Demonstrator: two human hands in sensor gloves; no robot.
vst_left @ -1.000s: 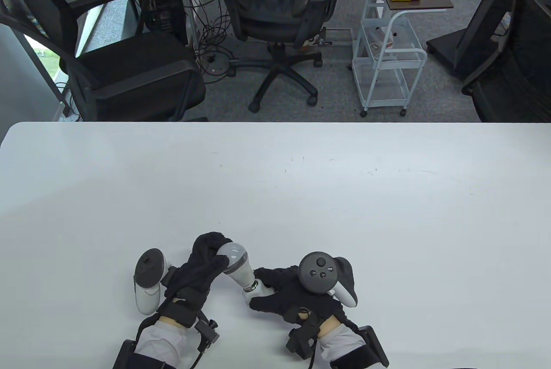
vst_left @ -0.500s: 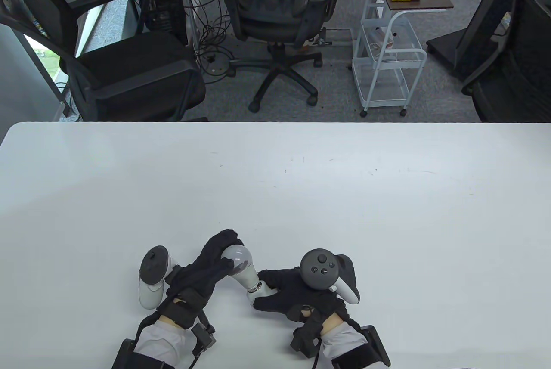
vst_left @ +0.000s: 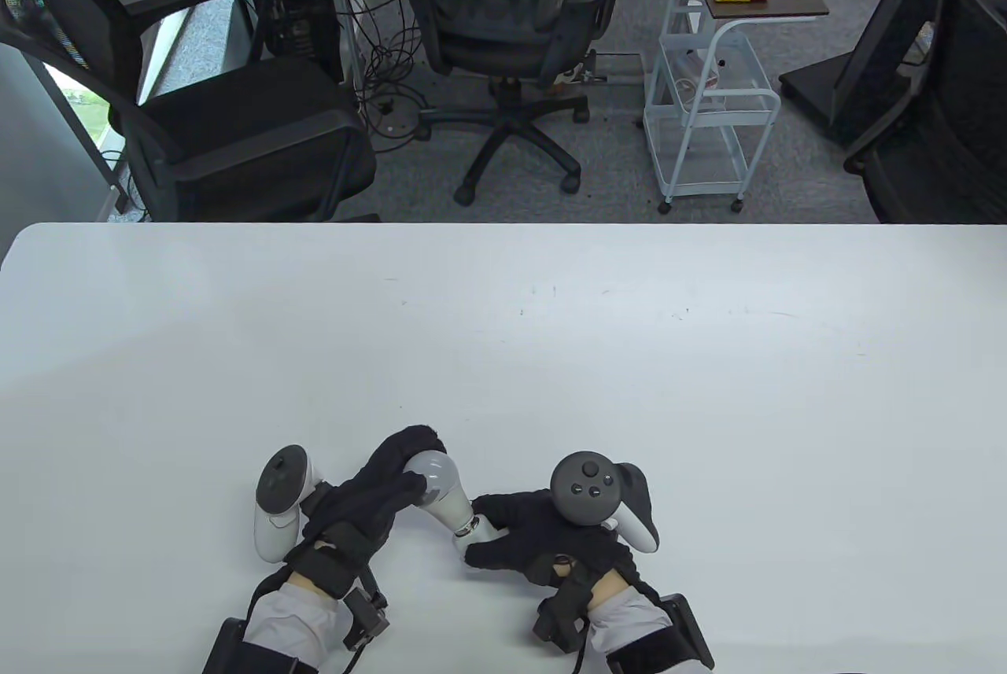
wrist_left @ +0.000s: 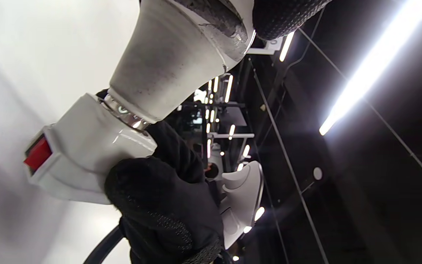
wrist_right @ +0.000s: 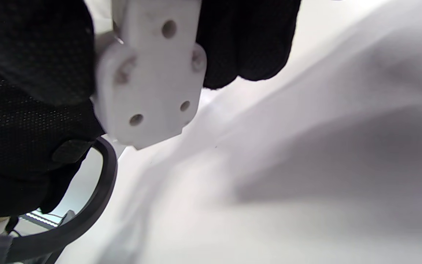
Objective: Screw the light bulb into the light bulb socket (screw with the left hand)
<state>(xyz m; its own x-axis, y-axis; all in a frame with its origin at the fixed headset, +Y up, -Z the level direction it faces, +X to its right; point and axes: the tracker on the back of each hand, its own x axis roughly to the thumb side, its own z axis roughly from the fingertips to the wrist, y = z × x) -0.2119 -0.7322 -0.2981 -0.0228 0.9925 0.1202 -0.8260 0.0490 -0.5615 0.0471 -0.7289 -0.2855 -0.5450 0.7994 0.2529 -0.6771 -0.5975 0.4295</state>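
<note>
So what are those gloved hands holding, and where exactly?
The left hand grips the light bulb by its round glass end; the right hand holds the white socket by its body, below the bulb's neck.

Bulb (wrist_left: 174, 62) base sits in white socket (wrist_left: 86, 154) w/ red tab; gloved fingers (wrist_left: 152, 198) grip socket

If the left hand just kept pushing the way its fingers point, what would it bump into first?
Nothing new: the left hand already grips the light bulb, so it would likely press the bulb further toward the white socket held in the right hand. Depth is hard to judge.
</note>
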